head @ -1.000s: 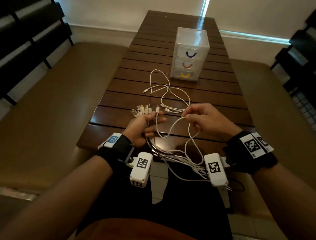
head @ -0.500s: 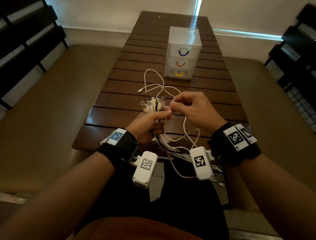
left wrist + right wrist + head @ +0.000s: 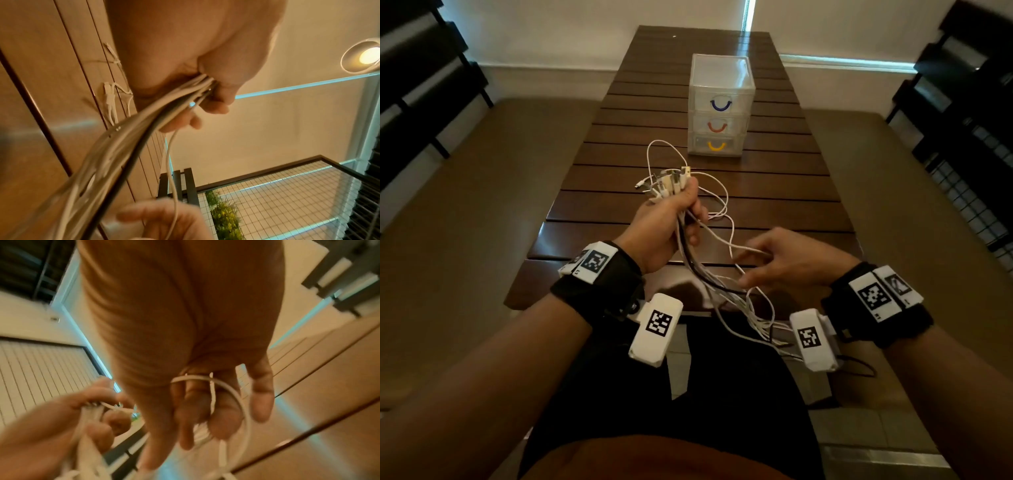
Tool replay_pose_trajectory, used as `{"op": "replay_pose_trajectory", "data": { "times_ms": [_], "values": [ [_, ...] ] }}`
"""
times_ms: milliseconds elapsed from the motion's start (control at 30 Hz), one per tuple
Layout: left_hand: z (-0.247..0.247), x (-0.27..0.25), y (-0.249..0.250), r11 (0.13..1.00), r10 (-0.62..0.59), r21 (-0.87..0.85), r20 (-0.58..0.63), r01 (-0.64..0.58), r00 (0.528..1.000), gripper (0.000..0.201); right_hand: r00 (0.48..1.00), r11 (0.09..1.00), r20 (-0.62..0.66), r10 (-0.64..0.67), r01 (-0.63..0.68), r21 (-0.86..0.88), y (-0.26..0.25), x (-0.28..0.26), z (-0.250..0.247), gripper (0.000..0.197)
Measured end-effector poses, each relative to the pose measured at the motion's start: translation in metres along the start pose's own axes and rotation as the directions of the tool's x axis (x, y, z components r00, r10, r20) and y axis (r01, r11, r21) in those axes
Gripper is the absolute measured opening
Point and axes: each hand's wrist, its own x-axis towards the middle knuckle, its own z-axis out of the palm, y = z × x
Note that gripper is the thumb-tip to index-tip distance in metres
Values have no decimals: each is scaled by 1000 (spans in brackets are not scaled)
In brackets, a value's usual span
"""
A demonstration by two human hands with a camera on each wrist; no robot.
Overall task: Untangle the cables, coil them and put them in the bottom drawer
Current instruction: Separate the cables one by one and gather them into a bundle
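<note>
My left hand (image 3: 671, 219) grips a bundle of white cables and one black cable (image 3: 693, 263) above the near end of the table, connector ends (image 3: 671, 181) sticking up from the fist. The bundle (image 3: 127, 134) hangs down over the table edge toward my lap. My right hand (image 3: 774, 263) hovers lower right with relaxed fingers, and a thin white cable (image 3: 236, 391) loops loosely over its fingers (image 3: 185, 410). More white cable (image 3: 664, 147) lies on the table. The clear three-drawer unit (image 3: 720, 78) stands beyond, its bottom drawer (image 3: 716, 145) with the yellow handle closed.
The slatted wooden table (image 3: 774, 178) runs away from me between padded benches (image 3: 482, 205) on both sides. Dark slatted chair backs (image 3: 962, 102) stand at the far corners. The drawer unit's top and middle drawers are closed too.
My left hand has lifted the bundle up and away from me. My right hand has left the connector ends and dropped down to the right, to the hanging cables.
</note>
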Motion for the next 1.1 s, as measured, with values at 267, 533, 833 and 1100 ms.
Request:
{"op": "replay_pose_trajectory", "data": {
  "times_ms": [267, 533, 833, 1100],
  "values": [
    [4, -3, -3, 983, 11, -184, 68, 2, 998, 42, 860, 943, -486, 157, -276, -184, 55, 8, -19, 23],
    [22, 5, -19, 962, -185, 226, 139, 151, 973, 22, 871, 953, -490, -36, 178, 245, 7, -8, -20, 27],
    [33, 12, -30, 978, -208, 48, 360, 205, 909, 27, 560, 696, -823, -98, 629, 345, -13, -31, -41, 34],
    [38, 18, -36, 962, -118, 255, 80, 94, 990, 27, 409, 962, -909, 79, 207, 177, 9, -37, -24, 29]
  ]
}}
